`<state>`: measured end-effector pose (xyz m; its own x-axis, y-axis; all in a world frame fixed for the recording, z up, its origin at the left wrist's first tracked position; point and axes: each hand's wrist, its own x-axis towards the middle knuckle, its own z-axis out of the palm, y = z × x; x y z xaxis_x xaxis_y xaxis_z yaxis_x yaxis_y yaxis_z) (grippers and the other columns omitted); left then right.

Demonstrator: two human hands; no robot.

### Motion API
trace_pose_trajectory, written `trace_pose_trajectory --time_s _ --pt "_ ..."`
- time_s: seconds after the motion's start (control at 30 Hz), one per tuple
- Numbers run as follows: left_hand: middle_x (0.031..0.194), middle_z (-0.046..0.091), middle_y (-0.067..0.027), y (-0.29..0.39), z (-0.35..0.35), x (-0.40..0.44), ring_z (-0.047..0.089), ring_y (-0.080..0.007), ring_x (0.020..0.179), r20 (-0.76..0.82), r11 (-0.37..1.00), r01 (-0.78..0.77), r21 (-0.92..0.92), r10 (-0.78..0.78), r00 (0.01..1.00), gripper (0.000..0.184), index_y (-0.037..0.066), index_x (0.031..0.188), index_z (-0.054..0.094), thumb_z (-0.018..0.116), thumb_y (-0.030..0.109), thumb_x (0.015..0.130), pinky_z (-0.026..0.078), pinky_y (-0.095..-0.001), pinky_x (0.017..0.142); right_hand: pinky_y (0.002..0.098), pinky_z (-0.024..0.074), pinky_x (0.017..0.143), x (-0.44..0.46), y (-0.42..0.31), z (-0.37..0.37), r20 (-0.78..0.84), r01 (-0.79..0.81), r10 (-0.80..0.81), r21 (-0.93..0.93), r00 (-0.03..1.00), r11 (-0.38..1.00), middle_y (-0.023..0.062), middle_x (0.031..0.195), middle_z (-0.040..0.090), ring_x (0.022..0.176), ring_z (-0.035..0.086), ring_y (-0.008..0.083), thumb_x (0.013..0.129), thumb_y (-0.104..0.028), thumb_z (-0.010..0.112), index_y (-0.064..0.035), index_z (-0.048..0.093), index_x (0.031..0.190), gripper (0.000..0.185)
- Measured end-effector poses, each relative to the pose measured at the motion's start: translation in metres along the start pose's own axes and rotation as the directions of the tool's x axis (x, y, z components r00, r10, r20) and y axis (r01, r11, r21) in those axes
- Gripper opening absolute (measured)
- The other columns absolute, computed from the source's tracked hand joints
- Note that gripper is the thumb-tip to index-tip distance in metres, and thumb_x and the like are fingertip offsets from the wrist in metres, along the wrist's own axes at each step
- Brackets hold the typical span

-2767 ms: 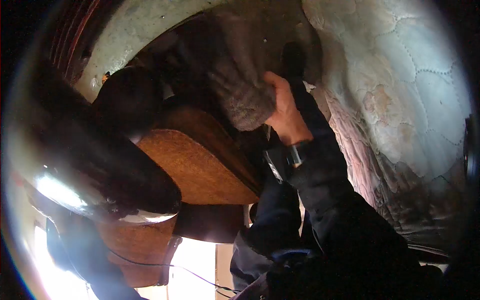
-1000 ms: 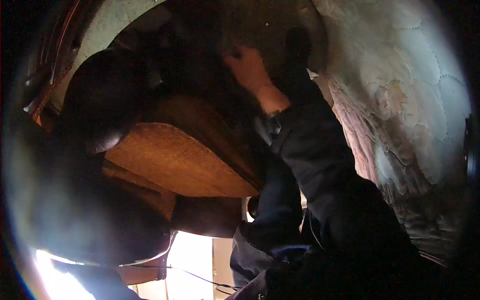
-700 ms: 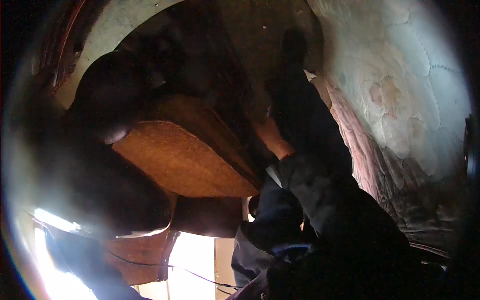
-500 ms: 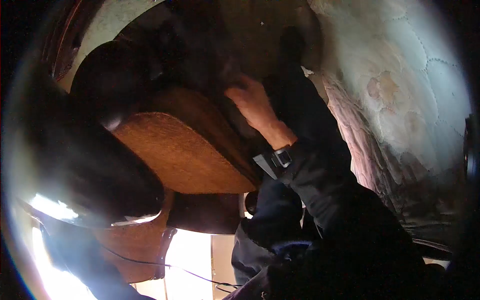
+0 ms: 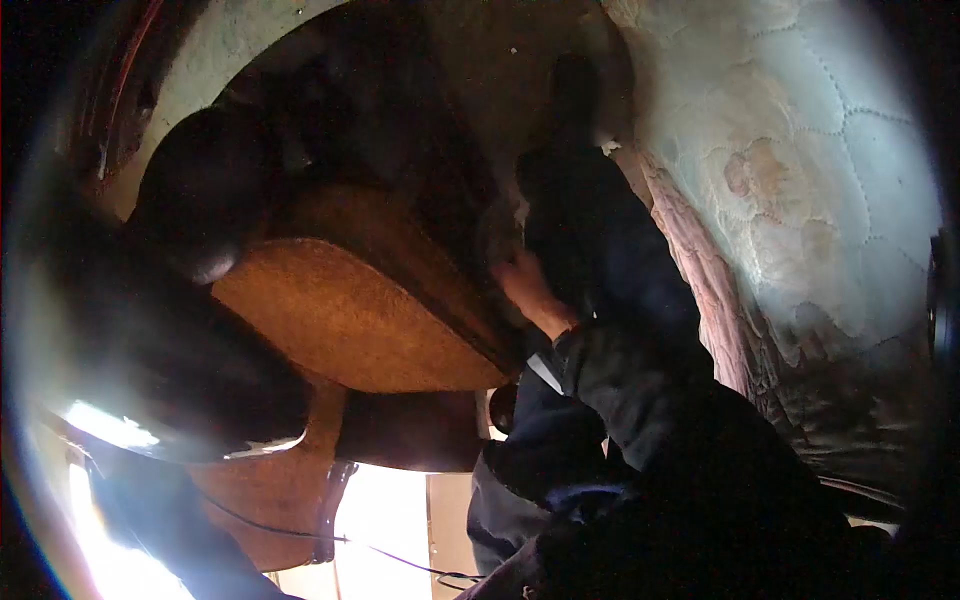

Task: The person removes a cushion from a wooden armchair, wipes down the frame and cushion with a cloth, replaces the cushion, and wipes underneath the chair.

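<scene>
My right hand (image 5: 532,292) reaches in from the lower right in a dark sleeve. It is beside a dark-clad leg (image 5: 590,230) and near the shadowed edge of a brown-orange padded piece, which looks like upholstered furniture (image 5: 350,320). Its fingertips fade into shadow, so I cannot make out whether they hold anything. A pale strip (image 5: 545,373) shows near the wrist. I cannot make out my left hand; a large, dark, glossy shape (image 5: 170,350) fills the left side, close to the camera.
A pale quilted cover (image 5: 800,180) with brownish stains spreads on the right, with a pink ruffled edge (image 5: 710,270). A thin black cable (image 5: 380,552) runs along the bottom. Bright light comes in at the lower left. A dark rounded form (image 5: 205,190) stands at the upper left.
My right hand has drawn down and to the right, nearer the leg. The wristwatch seen before no longer shows. The view has shifted slightly.
</scene>
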<state>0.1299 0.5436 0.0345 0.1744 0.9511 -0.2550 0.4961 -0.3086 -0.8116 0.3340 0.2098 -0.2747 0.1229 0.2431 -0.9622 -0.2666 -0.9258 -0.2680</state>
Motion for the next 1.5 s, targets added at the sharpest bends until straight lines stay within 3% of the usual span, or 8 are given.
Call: trace_pose_trajectory --time_s 0.3,0.5,0.8,0.9,0.97,1.1,1.4,1.5 --pt "0.113 0.056 -0.0128 0.009 0.006 0.005 0.056 -0.0254 0.100 -0.004 1.000 -0.025 -0.017 0.025 1.000 0.039 0.001 0.125 0.051 0.054 0.025 0.094 0.046 -0.0367 0.083 0.0369 0.0478 0.083 0.169 -0.199 0.015 -0.177 0.505 -0.484 0.101 0.857 0.857 0.0171 0.104 0.067 0.096 0.061 0.0234 0.082 -0.030 0.065 0.0073 0.060 0.115 0.050" --pt "0.118 0.053 -0.0142 0.005 0.002 -0.004 0.053 -0.0272 0.105 -0.007 0.999 -0.029 -0.019 0.029 1.000 0.041 0.001 0.128 0.048 0.053 0.026 0.095 0.043 -0.0382 0.087 0.0409 0.0477 0.087 0.209 -0.091 0.003 -0.094 0.598 -0.629 -0.226 0.772 0.768 0.0221 0.108 0.067 0.100 0.063 0.0352 0.085 -0.035 0.061 0.0007 0.064 0.112 0.045" --pt "0.125 0.049 -0.0162 0.007 0.008 -0.007 0.049 -0.0299 0.112 -0.027 0.997 -0.002 -0.073 0.000 1.000 0.045 0.001 0.132 0.043 0.051 0.027 0.096 0.039 -0.0405 0.094 0.0418 0.0474 0.091 0.140 -0.026 -0.020 0.030 0.335 -0.347 -0.347 0.937 0.876 0.0241 0.113 0.065 0.107 0.060 0.0391 0.086 -0.032 0.062 0.0002 0.062 0.117 0.045" --pt "0.128 0.047 -0.0169 0.009 0.010 -0.013 0.047 -0.0307 0.115 -0.027 0.996 -0.004 -0.091 0.001 1.000 0.047 0.001 0.134 0.042 0.050 0.028 0.097 0.037 -0.0413 0.096 0.0421 0.0473 0.093 0.185 -0.094 -0.007 0.144 0.673 -0.808 -0.647 0.571 0.360 0.0248 0.115 0.064 0.109 0.060 0.0404 0.086 -0.031 0.062 0.0001 0.061 0.118 0.045" --pt "0.129 0.046 -0.0173 0.011 0.011 -0.016 0.046 -0.0313 0.116 -0.031 0.995 -0.003 -0.102 0.000 1.000 0.047 0.001 0.135 0.041 0.050 0.028 0.097 0.036 -0.0418 0.098 0.0423 0.0472 0.094 0.205 -0.145 0.004 0.091 0.709 -0.885 -0.638 0.458 0.301 0.0252 0.116 0.063 0.110 0.059 0.0412 0.086 -0.030 0.062 0.0000 0.061 0.120 0.045" --pt "0.133 0.044 -0.0182 0.014 0.013 -0.023 0.044 -0.0325 0.120 -0.047 0.991 -0.010 -0.135 0.003 0.999 0.049 0.001 0.137 0.039 0.049 0.029 0.098 0.034 -0.0428 0.101 0.0422 0.0490 0.090 0.186 -0.205 0.017 -0.158 0.616 -0.643 -0.192 0.749 0.764 0.0242 0.108 0.067 0.104 0.063 0.0382 0.084 -0.030 0.064 0.0022 0.062 0.115 0.045" --pt "0.140 0.040 -0.0202 0.008 0.016 -0.061 0.040 -0.0352 0.127 -0.184 0.950 0.009 -0.311 -0.069 0.981 0.053 0.000 0.141 0.034 0.047 0.030 0.099 0.030 -0.0451 0.108 0.0384 0.0490 0.084 0.120 0.026 -0.026 -0.007 0.282 -0.309 -0.390 0.951 0.877 0.0178 0.107 0.070 0.096 0.066 0.0263 0.088 -0.027 0.063 -0.0028 0.064 0.118 0.039" --pt "0.142 0.038 -0.0209 0.003 0.023 -0.084 0.038 -0.0361 0.130 -0.302 0.880 -0.038 -0.474 -0.122 0.946 0.055 0.000 0.142 0.033 0.047 0.031 0.099 0.029 -0.0459 0.110 0.0377 0.0493 0.084 0.063 -0.028 -0.028 0.171 0.341 -0.296 -0.421 0.940 0.841 0.0162 0.110 0.069 0.096 0.065 0.0231 0.088 -0.026 0.063 -0.0032 0.064 0.119 0.039"
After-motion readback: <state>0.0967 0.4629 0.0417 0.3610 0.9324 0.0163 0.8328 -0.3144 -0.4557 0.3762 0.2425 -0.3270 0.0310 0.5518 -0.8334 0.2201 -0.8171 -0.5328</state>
